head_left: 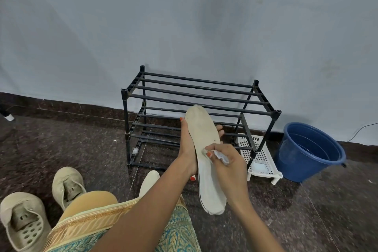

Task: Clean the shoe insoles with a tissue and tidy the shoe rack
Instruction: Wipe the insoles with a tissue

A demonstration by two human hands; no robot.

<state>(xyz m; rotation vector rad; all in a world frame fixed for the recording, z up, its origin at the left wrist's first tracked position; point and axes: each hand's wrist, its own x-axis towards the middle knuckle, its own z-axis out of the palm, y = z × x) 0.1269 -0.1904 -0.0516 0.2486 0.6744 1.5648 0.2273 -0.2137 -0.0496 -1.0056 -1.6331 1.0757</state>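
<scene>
My left hand (187,149) holds a long off-white insole (201,129) from underneath, toe end pointing up toward the rack. My right hand (227,161) presses a crumpled white tissue (222,156) against the middle of the insole. A second insole (148,182) lies on the floor behind my left forearm, partly hidden. The black two-tier shoe rack (196,96) stands bare against the wall just beyond my hands. Two beige shoes (67,186) (22,221) sit on the floor at lower left.
A blue bucket (311,151) stands to the right of the rack. A white perforated plastic tray (259,157) lies on the floor by the rack's right leg. My knee in patterned cloth (98,215) fills the lower middle. Dark speckled floor surrounds everything.
</scene>
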